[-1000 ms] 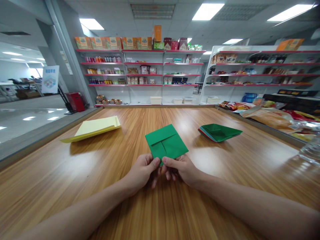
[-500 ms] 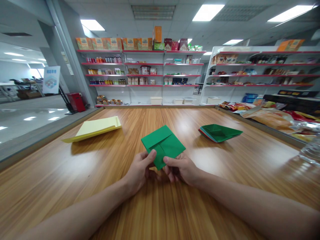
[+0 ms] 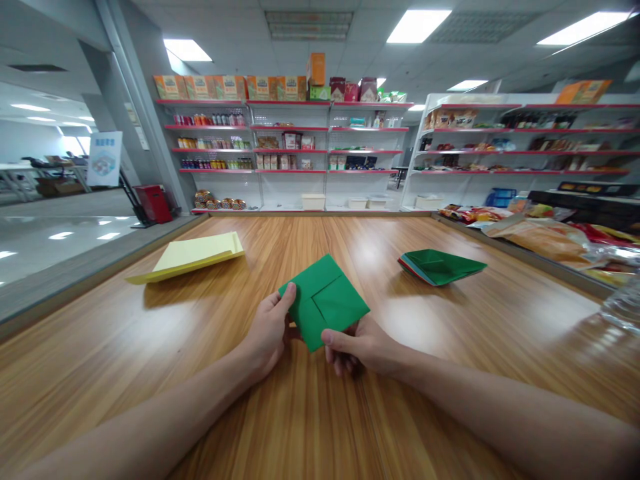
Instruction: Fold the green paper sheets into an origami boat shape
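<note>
A folded green paper square (image 3: 334,293), with crease lines and overlapping flaps on its face, is held tilted above the table by both hands. My left hand (image 3: 273,325) pinches its left corner, thumb on top and fingers underneath. On the lower right edge, my right hand (image 3: 361,343) grips the paper with the thumb on its face; the other fingers curl below and are partly hidden. Right of the hands lies a stack of folded papers (image 3: 440,265), green on top with red and blue layers showing at the side.
Yellow paper sheets (image 3: 195,257), partly folded up, lie at the left on the wooden table (image 3: 320,427). Snack packets (image 3: 540,240) line the table's right side, with a clear plastic object (image 3: 623,303) near them. Stocked shelves (image 3: 290,150) stand behind the table.
My left hand has moved up and left along the paper to its left corner. The flap that stood out along the upper left edge now lies flat. My right hand has dropped slightly.
</note>
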The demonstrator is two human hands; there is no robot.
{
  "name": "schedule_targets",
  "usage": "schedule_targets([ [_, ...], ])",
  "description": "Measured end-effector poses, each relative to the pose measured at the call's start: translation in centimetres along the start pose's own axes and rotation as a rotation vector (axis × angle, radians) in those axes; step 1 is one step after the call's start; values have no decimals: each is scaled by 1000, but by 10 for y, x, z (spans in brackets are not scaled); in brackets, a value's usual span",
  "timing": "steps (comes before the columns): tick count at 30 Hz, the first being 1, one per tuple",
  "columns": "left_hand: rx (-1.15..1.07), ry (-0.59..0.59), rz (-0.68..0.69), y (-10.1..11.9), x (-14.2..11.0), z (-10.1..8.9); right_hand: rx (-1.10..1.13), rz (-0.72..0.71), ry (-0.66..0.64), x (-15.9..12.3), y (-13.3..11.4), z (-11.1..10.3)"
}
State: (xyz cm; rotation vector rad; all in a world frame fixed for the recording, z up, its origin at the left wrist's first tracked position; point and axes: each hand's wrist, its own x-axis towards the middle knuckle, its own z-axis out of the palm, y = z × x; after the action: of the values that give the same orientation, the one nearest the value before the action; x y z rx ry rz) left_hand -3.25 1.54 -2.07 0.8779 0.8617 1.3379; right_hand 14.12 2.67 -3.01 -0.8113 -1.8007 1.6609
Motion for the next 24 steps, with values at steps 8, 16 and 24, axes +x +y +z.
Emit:
schedule_targets([
  [8,180,136,122,0,9,-16,125,-27,108,4,4,-7],
  [16,637,248,295,3,7,-16,-92,-68,9,-1,-1,-5],
  [24,704,336,394,6,3,-11,-130,-15,-207,-6,-9,-1],
])
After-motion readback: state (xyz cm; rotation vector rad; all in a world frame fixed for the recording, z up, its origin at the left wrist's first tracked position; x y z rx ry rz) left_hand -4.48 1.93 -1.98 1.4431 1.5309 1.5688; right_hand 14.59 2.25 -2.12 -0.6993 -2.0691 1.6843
